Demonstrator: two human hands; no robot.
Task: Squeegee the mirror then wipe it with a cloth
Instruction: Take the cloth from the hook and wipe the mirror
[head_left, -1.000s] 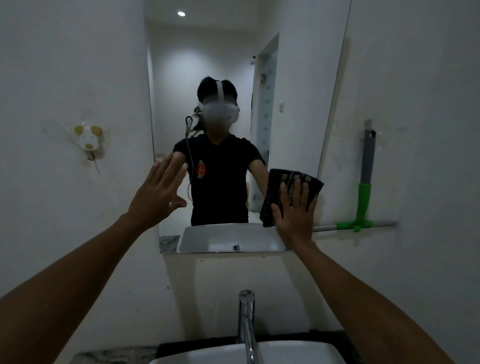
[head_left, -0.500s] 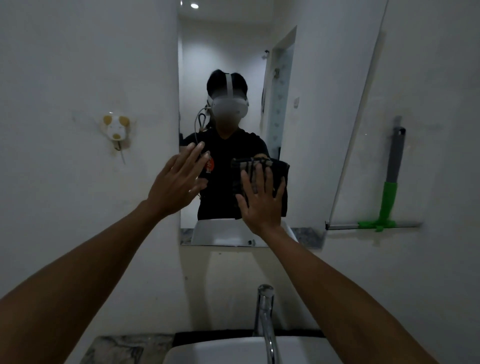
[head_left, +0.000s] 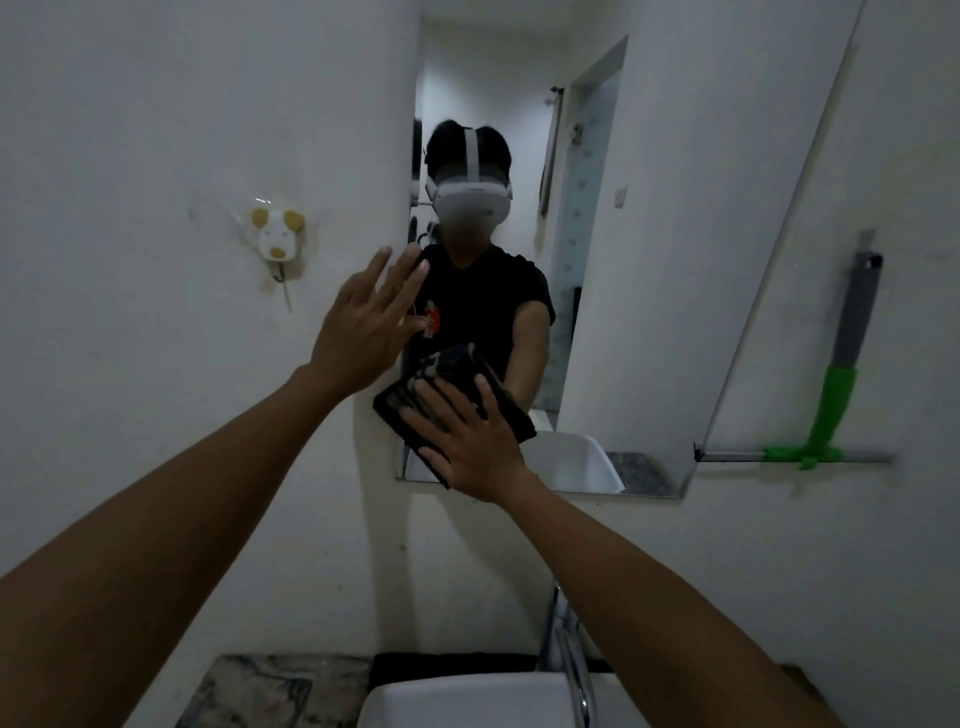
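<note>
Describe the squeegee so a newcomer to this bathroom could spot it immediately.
Start at the mirror. On the white wall just right of its edge hangs the squeegee, blade lowest, near the mirror's bottom corner. Its grey handle and bright green neck are the only colour on that side.

cloth (head_left: 451, 366) partly under right hand (head_left: 478, 447)

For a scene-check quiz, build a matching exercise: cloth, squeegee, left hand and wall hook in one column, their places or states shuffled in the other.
1 cloth
2 squeegee
3 left hand
4 wall hook

A on the wall right of the mirror
B on the wall left of the mirror
C under the flat right hand, low on the mirror
D raised, fingers spread, holding nothing

Pairs: 1-C, 2-A, 3-D, 4-B
</note>
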